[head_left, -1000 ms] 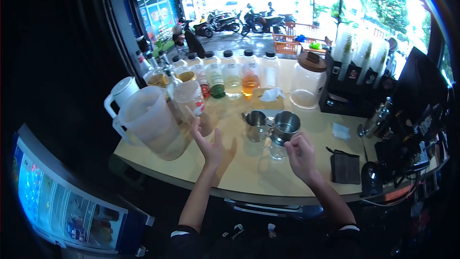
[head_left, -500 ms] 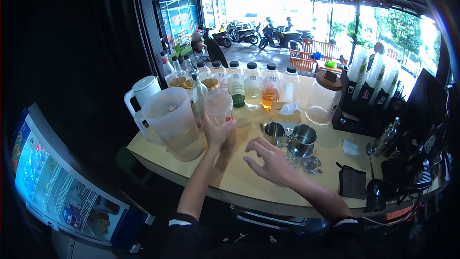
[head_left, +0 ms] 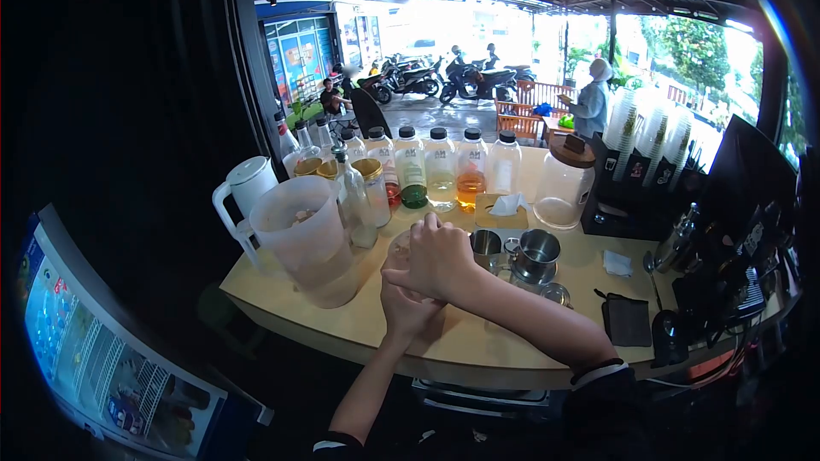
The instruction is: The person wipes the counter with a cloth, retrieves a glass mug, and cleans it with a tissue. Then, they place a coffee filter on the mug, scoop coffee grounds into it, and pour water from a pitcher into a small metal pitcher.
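Just in front of the pitcher's right side, my left hand (head_left: 410, 312) is wrapped round a clear plastic cup (head_left: 398, 249). My right hand (head_left: 440, 258) lies over the cup's top with its fingers curled, hiding most of it. What is between that palm and the cup cannot be seen. Left of my hands stands a large translucent pitcher (head_left: 312, 243), partly filled. Beyond it are a glass bottle with a spout (head_left: 352, 201) and gold-lidded jars (head_left: 373, 188). Metal cups (head_left: 538, 254) stand close to my right forearm.
Several black-capped bottles (head_left: 441, 172) line the counter's back. A tissue box (head_left: 502, 209), a wooden-lidded jar (head_left: 564, 192) and stacked plastic cups (head_left: 651, 141) are further right. A dark cloth (head_left: 626, 320) lies near the front edge. Outside, a person (head_left: 591, 102) stands by wooden chairs.
My left hand has brought the cup nearer and lower. My right hand has moved left from beside the metal cups onto the cup's top. The view has shifted slightly.
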A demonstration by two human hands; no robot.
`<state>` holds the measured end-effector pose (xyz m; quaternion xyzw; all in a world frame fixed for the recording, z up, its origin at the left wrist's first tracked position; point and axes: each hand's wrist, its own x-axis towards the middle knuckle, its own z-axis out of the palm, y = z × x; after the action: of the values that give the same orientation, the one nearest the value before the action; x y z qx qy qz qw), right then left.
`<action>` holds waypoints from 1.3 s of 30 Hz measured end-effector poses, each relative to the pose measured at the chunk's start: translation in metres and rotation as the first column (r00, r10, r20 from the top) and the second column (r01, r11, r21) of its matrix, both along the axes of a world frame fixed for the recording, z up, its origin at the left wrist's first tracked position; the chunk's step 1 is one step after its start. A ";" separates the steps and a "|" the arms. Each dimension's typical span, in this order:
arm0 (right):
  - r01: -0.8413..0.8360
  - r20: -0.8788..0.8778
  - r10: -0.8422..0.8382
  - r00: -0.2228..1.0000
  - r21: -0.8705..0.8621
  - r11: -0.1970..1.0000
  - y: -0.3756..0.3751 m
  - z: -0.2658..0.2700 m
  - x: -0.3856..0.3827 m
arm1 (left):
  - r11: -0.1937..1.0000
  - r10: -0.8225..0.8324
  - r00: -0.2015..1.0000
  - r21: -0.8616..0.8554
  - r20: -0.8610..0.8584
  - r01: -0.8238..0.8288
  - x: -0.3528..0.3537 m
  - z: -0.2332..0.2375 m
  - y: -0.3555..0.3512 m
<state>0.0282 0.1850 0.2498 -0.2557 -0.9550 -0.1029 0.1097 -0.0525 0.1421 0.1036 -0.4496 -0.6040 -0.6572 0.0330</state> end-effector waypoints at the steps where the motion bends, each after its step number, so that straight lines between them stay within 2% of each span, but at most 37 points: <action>1: -0.005 -0.053 0.004 0.999 -0.020 1.000 0.002 -0.005 -0.002 | 1.000 -0.007 1.000 0.000 -0.001 0.007 -0.006 -0.004 0.001; 3: -0.003 -0.103 -0.001 0.995 -0.037 0.999 0.008 -0.013 -0.003 | 0.991 -0.122 0.989 -0.055 -0.080 0.118 -0.018 -0.010 0.002; 4: -0.069 -0.119 0.062 0.991 -0.051 0.996 0.014 -0.016 -0.001 | 0.991 -0.130 0.988 -0.052 -0.077 0.127 -0.022 -0.011 0.002; 5: -0.135 -0.137 0.125 0.983 -0.063 0.989 0.019 -0.017 0.002 | 0.962 -0.271 0.962 -0.047 -0.045 0.269 -0.025 -0.010 0.003; 6: -0.127 -0.134 0.118 0.984 -0.061 0.990 0.022 -0.013 0.006 | 0.913 -0.406 0.914 -0.037 -0.014 0.405 -0.028 -0.006 0.003; 8: -0.252 -0.058 0.246 0.968 -0.214 0.944 0.028 -0.001 0.015 | 0.874 -0.476 0.879 -0.096 0.030 0.477 -0.032 -0.001 0.000; 9: -0.247 -0.059 0.240 0.969 -0.212 0.945 0.033 0.004 0.016 | 0.827 -0.534 0.842 -0.157 0.076 0.539 -0.035 0.001 -0.001; 11: -0.401 0.015 0.431 0.902 -0.338 0.851 0.044 0.014 0.017 | 0.811 -0.565 0.825 -0.167 0.019 0.560 -0.043 0.001 0.001; 12: -0.395 0.009 0.422 0.907 -0.336 0.855 0.050 0.016 0.014 | 0.797 -0.591 0.806 -0.176 -0.031 0.577 -0.044 0.002 0.001; 13: -0.490 0.001 0.525 0.851 -0.356 0.796 0.057 0.017 0.011 | 0.791 -0.600 0.800 -0.180 -0.034 0.585 -0.044 0.004 0.002; 14: -0.579 -0.008 0.622 0.783 -0.374 0.724 0.060 0.016 0.010 | 0.769 -0.624 0.781 -0.147 0.037 0.622 -0.042 0.005 0.001; 15: -0.575 -0.011 0.616 0.788 -0.373 0.728 0.056 0.018 0.010 | 0.749 -0.644 0.757 -0.111 0.109 0.653 -0.041 0.007 0.001; 17: -0.428 -0.045 0.438 0.898 -0.321 0.845 0.045 0.020 0.011 | 0.721 -0.670 0.727 -0.100 0.150 0.686 -0.040 0.005 0.002; 18: -0.424 -0.043 0.435 0.900 -0.322 0.846 0.033 0.029 0.009 | 0.696 -0.690 0.697 -0.085 0.192 0.713 -0.040 0.004 0.003; 19: -0.180 0.066 0.206 0.976 -0.282 0.942 0.016 0.041 0.005 | 0.694 -0.692 0.694 -0.084 0.196 0.715 -0.040 0.004 0.002; 20: 0.074 0.161 -0.040 0.986 -0.215 0.974 0.006 0.046 0.001 | 0.711 -0.679 0.712 -0.078 0.180 0.698 -0.039 0.006 0.000; 21: 0.078 0.162 -0.043 0.986 -0.219 0.973 0.006 0.046 -0.004 | 0.729 -0.665 0.729 -0.073 0.163 0.681 -0.037 0.009 -0.003; 23: 0.171 0.422 -0.039 0.906 -0.278 0.945 0.009 0.047 -0.011 | 0.706 -0.680 0.708 -0.088 0.192 0.702 -0.034 0.019 -0.007; 24: 0.173 0.423 -0.040 0.905 -0.282 0.944 0.013 0.045 -0.013 | 0.685 -0.693 0.687 -0.099 0.219 0.722 -0.033 0.022 -0.008; 25: 0.108 0.417 0.025 0.909 -0.293 0.950 0.019 0.043 -0.013 | 0.682 -0.694 0.685 -0.100 0.223 0.724 -0.034 0.017 -0.006; 27: 0.042 0.414 0.092 0.906 -0.305 0.951 0.035 0.037 -0.010 | 0.715 -0.692 0.714 -0.035 0.110 0.698 -0.039 0.004 0.004; 28: -0.202 0.277 0.310 0.910 -0.356 0.912 0.043 0.035 -0.006 | 0.716 -0.691 0.715 -0.034 0.111 0.697 -0.042 -0.001 0.006; 29: -0.437 0.129 0.511 0.850 -0.370 0.820 0.049 0.033 -0.004 | 0.723 -0.681 0.725 -0.065 0.107 0.688 -0.045 -0.005 0.008; 30: -0.437 0.132 0.512 0.849 -0.368 0.821 0.047 0.032 -0.002 | 0.728 -0.671 0.734 -0.094 0.102 0.679 -0.045 -0.002 0.008; 32: -0.322 -0.018 0.327 0.945 -0.239 0.916 0.039 0.030 0.002 | 0.749 -0.653 0.753 -0.081 0.082 0.658 -0.039 0.004 0.003; 33: -0.324 -0.015 0.330 0.944 -0.236 0.916 0.032 0.036 0.001 | 0.768 -0.634 0.771 -0.073 0.063 0.637 -0.036 0.009 0.000; 34: -0.083 0.137 0.133 0.982 -0.319 0.944 0.021 0.043 -0.003 | 0.769 -0.633 0.772 -0.070 0.064 0.636 -0.036 0.011 -0.001; 35: 0.169 0.299 -0.058 0.952 -0.362 0.917 0.014 0.047 -0.004 | 0.733 -0.664 0.734 -0.070 0.142 0.676 -0.035 0.012 -0.002; 36: 0.170 0.299 -0.058 0.952 -0.363 0.916 0.015 0.046 -0.004 | 0.695 -0.690 0.690 -0.066 0.218 0.716 -0.034 0.013 -0.002; 39: 0.150 0.321 -0.002 0.947 -0.436 0.887 0.023 0.044 -0.006 | 0.695 -0.691 0.699 -0.097 0.185 0.713 -0.042 0.001 0.006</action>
<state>0.0218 0.2075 0.2938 -0.2922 -0.9467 0.0802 -0.1094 -0.0947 0.1486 0.1050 -0.6021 -0.4380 -0.5974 -0.2979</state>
